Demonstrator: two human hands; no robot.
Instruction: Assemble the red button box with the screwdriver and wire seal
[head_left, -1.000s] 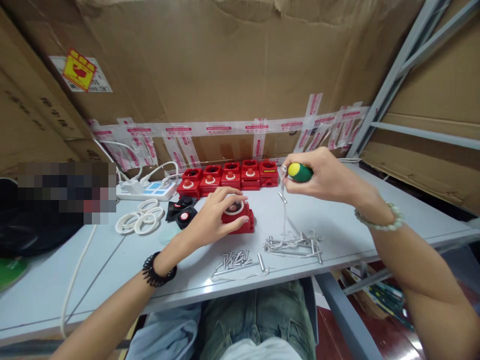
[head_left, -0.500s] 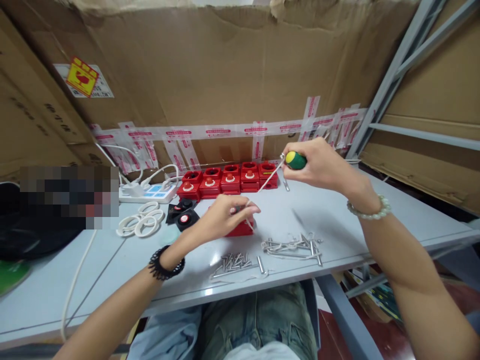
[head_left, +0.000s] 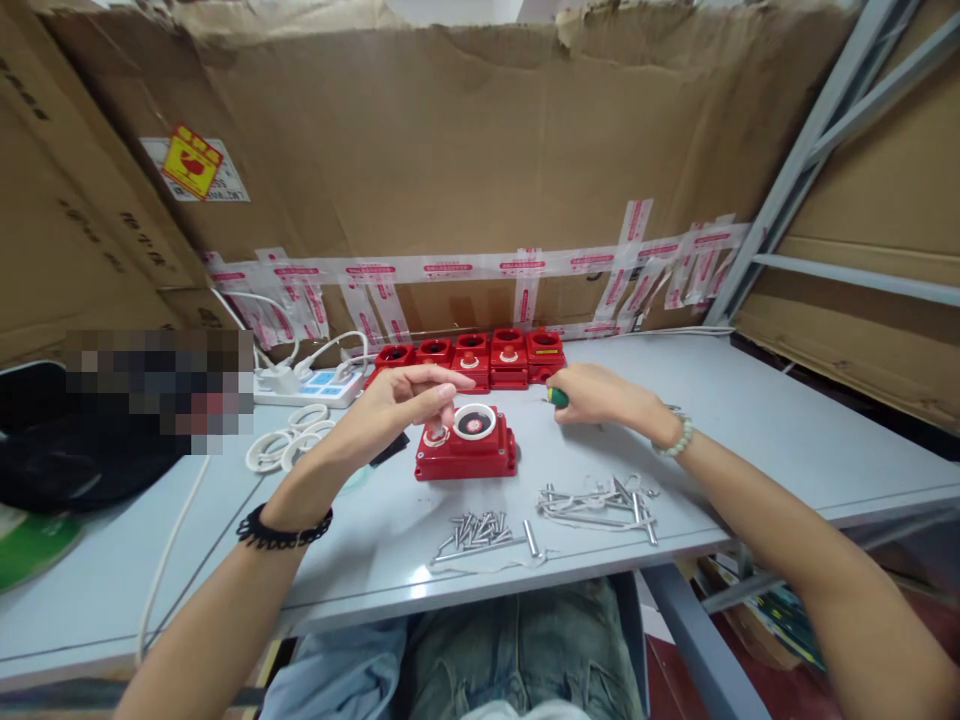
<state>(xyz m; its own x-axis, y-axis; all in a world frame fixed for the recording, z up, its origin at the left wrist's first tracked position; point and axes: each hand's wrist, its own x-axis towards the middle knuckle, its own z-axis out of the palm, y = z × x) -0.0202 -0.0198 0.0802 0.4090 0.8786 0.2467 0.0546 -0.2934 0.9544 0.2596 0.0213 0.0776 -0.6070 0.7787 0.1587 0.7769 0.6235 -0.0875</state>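
Observation:
A red box (head_left: pixel 465 462) stands on the table before me, with a white ring (head_left: pixel 475 421) around a black disc on its top. My left hand (head_left: pixel 401 405) hovers over the box's left end, fingers stretched out and holding nothing; it partly hides a small round white-edged part there. Off to the right of the box, my right hand (head_left: pixel 600 393) is low near the tabletop, closed around a screwdriver with a green and yellow handle (head_left: pixel 557 397). The rest of the screwdriver is mostly hidden.
Behind stands a row of red boxes (head_left: pixel 510 375). White rings (head_left: pixel 270 452) and a power strip (head_left: pixel 311 388) lie left. Near the front edge are a pile of screws (head_left: pixel 480 530) and metal rods tangled with white cord (head_left: pixel 596 503). A large cardboard box (head_left: pixel 450 150) backs the table.
My right hand has come down with the screwdriver toward the tabletop. My left hand has shifted left and up, uncovering the red box's top. The white cord stretched between the hands no longer shows.

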